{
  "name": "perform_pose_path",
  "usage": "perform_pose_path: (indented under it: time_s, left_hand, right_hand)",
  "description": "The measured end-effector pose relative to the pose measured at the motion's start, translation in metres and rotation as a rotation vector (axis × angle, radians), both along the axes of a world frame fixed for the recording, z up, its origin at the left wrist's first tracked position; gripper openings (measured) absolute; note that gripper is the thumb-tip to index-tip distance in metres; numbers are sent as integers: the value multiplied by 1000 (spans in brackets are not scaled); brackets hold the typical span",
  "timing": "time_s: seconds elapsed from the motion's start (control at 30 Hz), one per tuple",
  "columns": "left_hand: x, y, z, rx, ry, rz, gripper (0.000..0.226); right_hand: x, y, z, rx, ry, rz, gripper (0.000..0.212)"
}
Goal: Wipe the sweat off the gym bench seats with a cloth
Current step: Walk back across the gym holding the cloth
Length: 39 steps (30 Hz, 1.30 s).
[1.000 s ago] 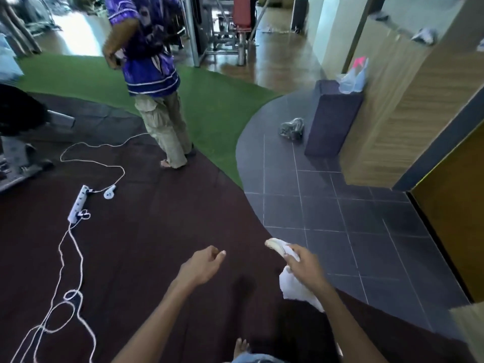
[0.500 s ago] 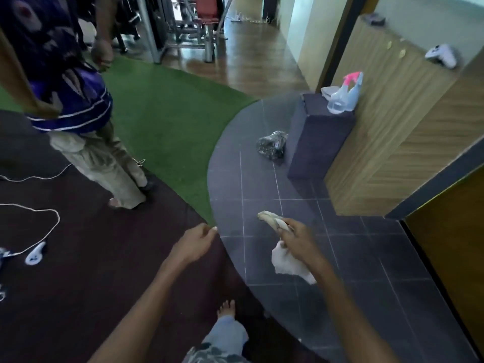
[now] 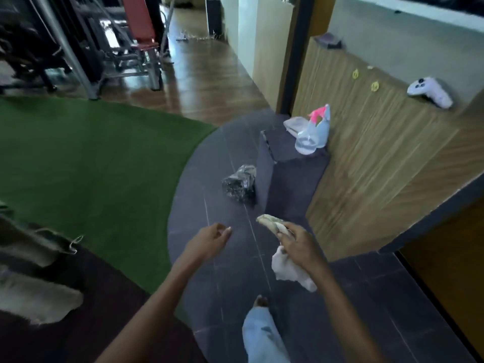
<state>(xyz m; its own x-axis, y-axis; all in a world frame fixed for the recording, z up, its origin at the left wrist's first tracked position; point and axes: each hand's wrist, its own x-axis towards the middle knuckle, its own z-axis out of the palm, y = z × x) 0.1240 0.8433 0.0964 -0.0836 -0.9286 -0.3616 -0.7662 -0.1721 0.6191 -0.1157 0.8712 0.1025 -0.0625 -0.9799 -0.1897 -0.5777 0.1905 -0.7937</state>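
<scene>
No readable text, labels, brands, numbers or signs anywhere

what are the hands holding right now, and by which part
The right hand grips the cloth around its middle, one bunched end poking out ahead, the rest hanging below. The left hand holds nothing.

Mid part of cloth hidden inside right hand; only a rolled end above & a loose flap below show. Left hand seen from the back, palm side hidden. Both forearms cut off by bottom edge, same w/ the jeans leg. At left edge a trouser leg of another person, blurred & cropped. Red pad cut by top edge; machine frame under it smeared. Yellow stickers on wood counter too small to read. Crumpled bag: contents can't tell.
</scene>
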Motion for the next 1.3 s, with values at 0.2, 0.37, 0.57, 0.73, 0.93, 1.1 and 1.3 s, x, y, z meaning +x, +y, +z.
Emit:
perform_pose_path:
  time_s: [0.2,0.37,0.57,0.73,0.93,1.1,1.3]
  left_hand:
    - [-54,-173,12,32,178,-32,27]
    - [-91,-286,46,89,645,82,23]
    - [-92,-419,38,135,935,153,21]
    - [-75,-542,35,69,986,154,13]
    - [-62,-677,46,216,1124,52,20]
    - [-76,-755,42,264,1111,40,11]
    - [-106,-826,5,227,890,216,19]
  right_hand:
    - [-19,-184,-2,-70,-22,-10,29]
    - [-15,-304,15,-140,-66,44,50]
    - [-4,-426,24,-190,-81,25,45]
    - [16,-522,29,-263,-309,-159,29]
    - [17,-630,26,-210,-618,-576,30]
    - [2,-693,26,-128,-858,-532,17]
    - [-19,-754,-12,-110,-752,-685,58]
